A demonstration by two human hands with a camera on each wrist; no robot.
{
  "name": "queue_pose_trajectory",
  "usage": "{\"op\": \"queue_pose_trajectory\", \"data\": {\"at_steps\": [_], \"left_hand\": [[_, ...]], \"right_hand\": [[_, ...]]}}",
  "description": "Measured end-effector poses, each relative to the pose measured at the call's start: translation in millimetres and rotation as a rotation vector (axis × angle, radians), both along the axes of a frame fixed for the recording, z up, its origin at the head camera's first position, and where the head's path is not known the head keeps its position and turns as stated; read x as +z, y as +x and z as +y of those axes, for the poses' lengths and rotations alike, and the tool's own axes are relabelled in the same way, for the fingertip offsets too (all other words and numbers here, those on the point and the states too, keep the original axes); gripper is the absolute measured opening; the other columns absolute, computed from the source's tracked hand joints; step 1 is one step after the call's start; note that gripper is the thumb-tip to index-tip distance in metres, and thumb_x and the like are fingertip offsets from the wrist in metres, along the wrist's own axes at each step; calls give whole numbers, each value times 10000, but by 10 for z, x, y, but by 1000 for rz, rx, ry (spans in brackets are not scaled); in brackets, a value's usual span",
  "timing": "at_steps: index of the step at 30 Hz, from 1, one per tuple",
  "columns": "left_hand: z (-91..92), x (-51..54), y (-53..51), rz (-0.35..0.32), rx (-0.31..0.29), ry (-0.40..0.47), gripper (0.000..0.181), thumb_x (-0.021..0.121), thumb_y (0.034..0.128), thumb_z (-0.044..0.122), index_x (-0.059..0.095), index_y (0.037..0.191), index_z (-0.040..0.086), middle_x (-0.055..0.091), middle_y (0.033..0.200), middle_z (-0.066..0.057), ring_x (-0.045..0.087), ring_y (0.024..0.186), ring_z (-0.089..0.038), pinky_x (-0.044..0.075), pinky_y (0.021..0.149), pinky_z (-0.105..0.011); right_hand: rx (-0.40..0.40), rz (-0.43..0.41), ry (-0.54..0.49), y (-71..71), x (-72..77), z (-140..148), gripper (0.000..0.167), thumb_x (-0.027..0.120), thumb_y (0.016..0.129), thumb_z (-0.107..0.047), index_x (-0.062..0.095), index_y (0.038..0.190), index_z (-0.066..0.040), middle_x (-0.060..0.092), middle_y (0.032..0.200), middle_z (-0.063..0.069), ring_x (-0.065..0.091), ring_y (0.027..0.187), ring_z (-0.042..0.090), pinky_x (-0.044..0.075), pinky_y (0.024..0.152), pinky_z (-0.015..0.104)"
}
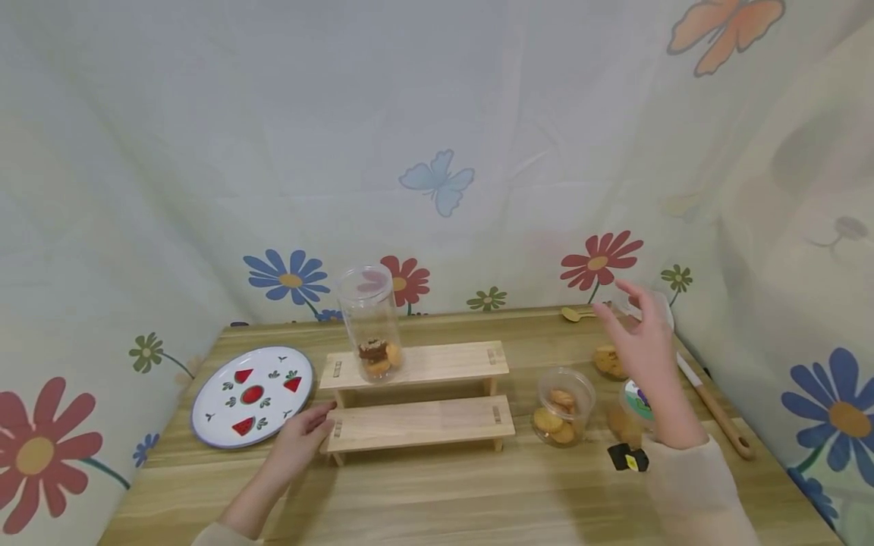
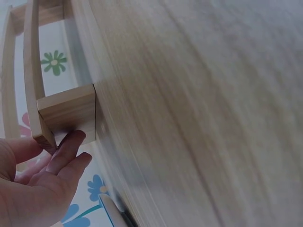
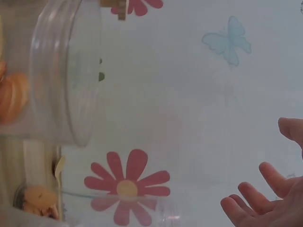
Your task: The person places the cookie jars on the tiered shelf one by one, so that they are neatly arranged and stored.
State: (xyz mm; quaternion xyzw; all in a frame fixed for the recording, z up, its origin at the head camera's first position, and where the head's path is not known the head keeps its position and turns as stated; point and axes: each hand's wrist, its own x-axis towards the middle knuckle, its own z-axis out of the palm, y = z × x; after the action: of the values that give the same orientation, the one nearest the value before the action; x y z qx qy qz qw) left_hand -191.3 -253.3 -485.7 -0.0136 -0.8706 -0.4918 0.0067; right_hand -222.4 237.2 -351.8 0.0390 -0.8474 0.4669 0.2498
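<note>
A two-step wooden stand (image 1: 416, 423) stands mid-table. At the left end of its lower step my left hand (image 1: 300, 441) grips the board; in the left wrist view the thumb is at the board's edge and the fingers (image 2: 68, 156) curl underneath. A tall clear jar (image 1: 372, 322) with a few cookies in its bottom rests on the upper step. Raised over the right side, my right hand (image 1: 645, 353) holds nothing, its fingers spread. Beneath and beside it are an open clear tub (image 1: 565, 409) of cookies and a tub with a printed lid (image 1: 638, 398), partly hidden by the arm.
A white plate (image 1: 221, 387) with watermelon designs lies left. Farther right are more cookies (image 1: 606, 362), a small black item (image 1: 627, 458) with a yellow mark, a gold spoon (image 1: 572, 314) and a wooden-handled utensil (image 1: 717, 413). Printed cloth hangs around the table's back and sides.
</note>
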Motion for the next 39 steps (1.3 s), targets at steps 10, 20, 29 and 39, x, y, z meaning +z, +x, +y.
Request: {"op": "queue_pose_trajectory", "data": {"at_steps": [10,20,29,39], "left_hand": [[12,-19,9,5,1,0,351,534,975,35,519,1277,-143,577,1231,-283,573,1113,-359,496,914,-401],[10,-29,28,-3,17,0,341,524,970,12,525,1277,-135,573,1238,-281,565,1126,-365,485,933,-407],[8,-16,45,-3,6,-1,345,520,974,19,520,1282,-136,564,1254,-279,560,1131,-369,482,936,-426],[7,-7,15,-6,-1,-8,352,528,971,27,519,1287,-128,565,1247,-284,565,1126,-377,481,937,-436]], "right_hand": [[-114,-101,120,-159,-207,503,750,599,946,-376,241,1508,-31,254,1441,318,292,1241,488,308,940,690],[-99,-164,190,-310,-343,712,954,641,906,-430,76,1508,48,159,1463,390,185,1311,557,204,987,740],[-37,-252,139,-479,-425,849,955,639,903,-439,86,1498,63,161,1438,392,180,1288,558,233,958,754],[-11,-391,142,-545,-397,849,1028,541,927,-528,-51,1466,118,24,1443,451,118,1307,598,191,995,736]]}}
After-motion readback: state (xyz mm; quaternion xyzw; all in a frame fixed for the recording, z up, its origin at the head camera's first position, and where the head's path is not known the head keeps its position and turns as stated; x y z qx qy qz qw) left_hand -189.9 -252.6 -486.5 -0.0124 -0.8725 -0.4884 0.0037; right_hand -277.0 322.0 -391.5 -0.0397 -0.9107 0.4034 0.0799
